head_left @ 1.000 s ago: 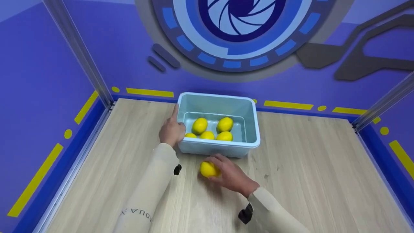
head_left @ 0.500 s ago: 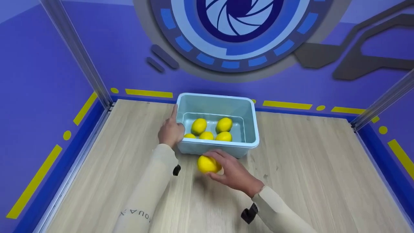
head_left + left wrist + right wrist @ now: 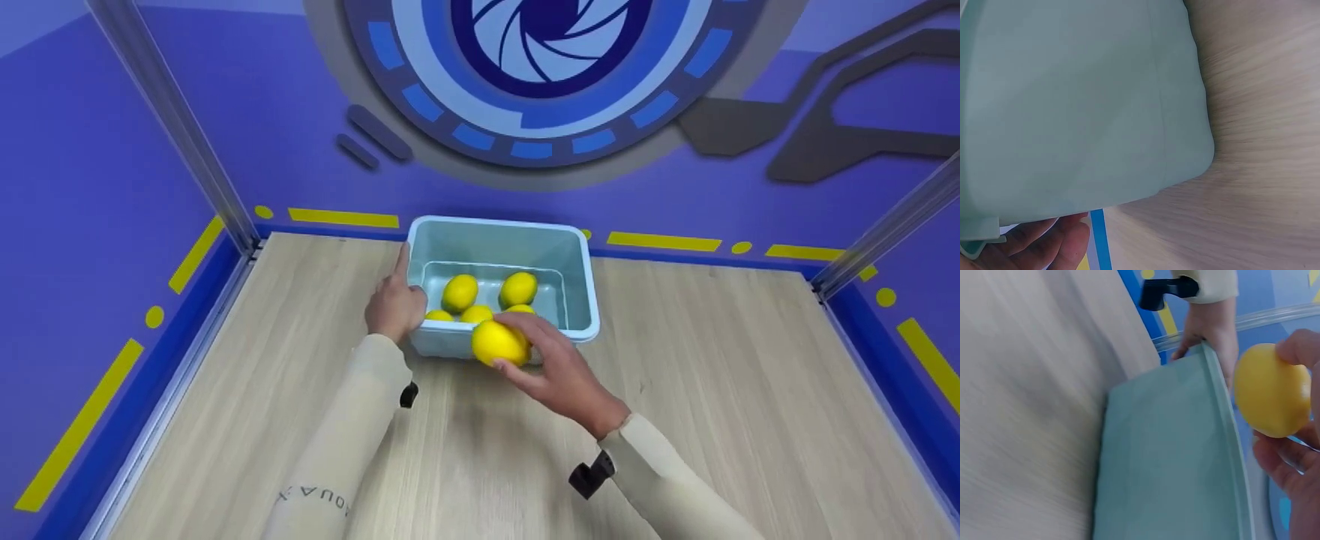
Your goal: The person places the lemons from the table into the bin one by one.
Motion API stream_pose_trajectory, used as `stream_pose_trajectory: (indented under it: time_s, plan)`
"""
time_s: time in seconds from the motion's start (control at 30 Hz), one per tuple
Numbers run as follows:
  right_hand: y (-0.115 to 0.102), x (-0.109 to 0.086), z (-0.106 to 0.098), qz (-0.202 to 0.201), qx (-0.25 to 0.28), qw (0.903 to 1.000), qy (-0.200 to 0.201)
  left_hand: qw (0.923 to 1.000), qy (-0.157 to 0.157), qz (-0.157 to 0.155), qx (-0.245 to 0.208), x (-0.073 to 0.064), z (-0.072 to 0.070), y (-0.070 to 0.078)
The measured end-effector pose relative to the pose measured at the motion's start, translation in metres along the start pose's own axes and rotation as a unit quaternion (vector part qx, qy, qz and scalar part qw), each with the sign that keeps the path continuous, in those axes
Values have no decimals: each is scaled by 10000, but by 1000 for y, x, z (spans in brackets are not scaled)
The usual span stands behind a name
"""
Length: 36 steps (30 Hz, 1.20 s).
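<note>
A yellow lemon [image 3: 498,343] is pinched between the thumb and fingers of my right hand [image 3: 561,375], held at the near rim of a pale blue-green plastic bin [image 3: 499,221]. The right wrist view shows the same lemon [image 3: 1272,391] raised beside the bin's wall [image 3: 1168,455]. My left hand [image 3: 395,306] grips the bin's left rim near its front corner, index finger lying along the edge. In the left wrist view, fingers [image 3: 1067,244] bend beneath the rim, against the outer wall. Several lemons [image 3: 460,292] lie inside the bin, some partly hidden by its front wall and the held lemon.
The bin stands on a light wood tabletop [image 3: 697,390], close to the blue-purple back wall [image 3: 300,165]. Side panels rise at left and right, with metal posts [image 3: 180,127] in the corners. A small black device [image 3: 592,474] is on the right sleeve.
My right hand has lifted the lemon off the tabletop and carried it forward, up to the bin's front rim. The left hand keeps its hold on the bin.
</note>
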State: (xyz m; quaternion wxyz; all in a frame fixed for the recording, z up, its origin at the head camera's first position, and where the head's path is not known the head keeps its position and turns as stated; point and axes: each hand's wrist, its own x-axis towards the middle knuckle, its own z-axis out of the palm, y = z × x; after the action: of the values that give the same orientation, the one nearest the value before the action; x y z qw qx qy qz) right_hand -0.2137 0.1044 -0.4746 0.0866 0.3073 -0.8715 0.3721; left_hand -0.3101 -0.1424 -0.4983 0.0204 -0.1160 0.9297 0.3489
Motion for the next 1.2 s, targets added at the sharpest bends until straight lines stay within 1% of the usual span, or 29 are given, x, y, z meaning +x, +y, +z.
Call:
stream_pose_trajectory:
  time_s: [0.17,0.27,0.5,0.7,0.8,0.97,1.2]
  plan:
    - [1,10,-9,5,-65,9981,613,10000,62,49,-29,0,0,-2]
    - [2,14,-13,86,-83,9971,753,10000,48,35,-21,0,0,-2]
    - [12,18,-16,485,-276,9968,576,10000,19,6,8,0,1,-1]
    - [19,22,-17,827,-507,9941,475,10000,-8,8,49,-1,0,0]
    - [22,23,-18,935,-576,9931,409,10000,-5,7,34,-1,0,1]
    - [28,24,-18,978,-647,9926,321,10000,-7,21,20,-1,-1,1]
    - [35,26,-15,845,-660,9939,252,9999,52,91,36,-1,-1,-1]
